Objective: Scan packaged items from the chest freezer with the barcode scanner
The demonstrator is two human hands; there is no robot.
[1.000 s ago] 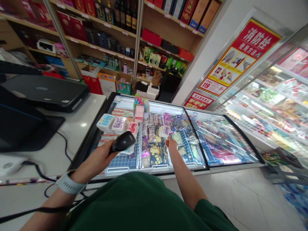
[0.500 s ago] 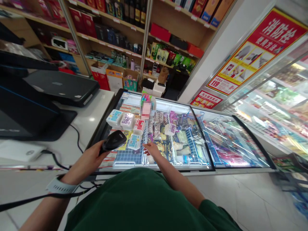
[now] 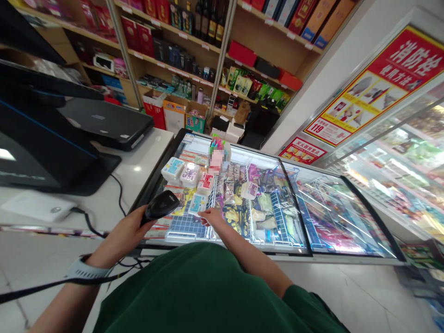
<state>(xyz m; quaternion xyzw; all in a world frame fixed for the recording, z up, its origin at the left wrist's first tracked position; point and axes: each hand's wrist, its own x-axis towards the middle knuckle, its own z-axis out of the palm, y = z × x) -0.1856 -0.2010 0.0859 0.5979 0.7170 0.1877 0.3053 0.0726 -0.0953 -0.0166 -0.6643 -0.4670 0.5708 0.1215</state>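
My left hand is wrapped round the handle of a black scanner, held over the left end of the glass-topped freezer. My right hand is at the lower right corner of a blue-labelled tub, its fingers bent; whether they grip the tub cannot be made out. Behind that tub lie a red-labelled tub, a purple-labelled tub and another blue-labelled tub. One more purple-labelled tub sits apart, to the right. A colourful item stands behind them, partly blurred out.
At the left, a counter bears a black monitor stand, a black flat device, a white box and cables. Shelves and cartons stand beyond the freezer. A pillar with red signs is at the right.
My right hand has moved left to the near blue-labelled tub. The view has shifted slightly, and my left hand still holds the scanner.
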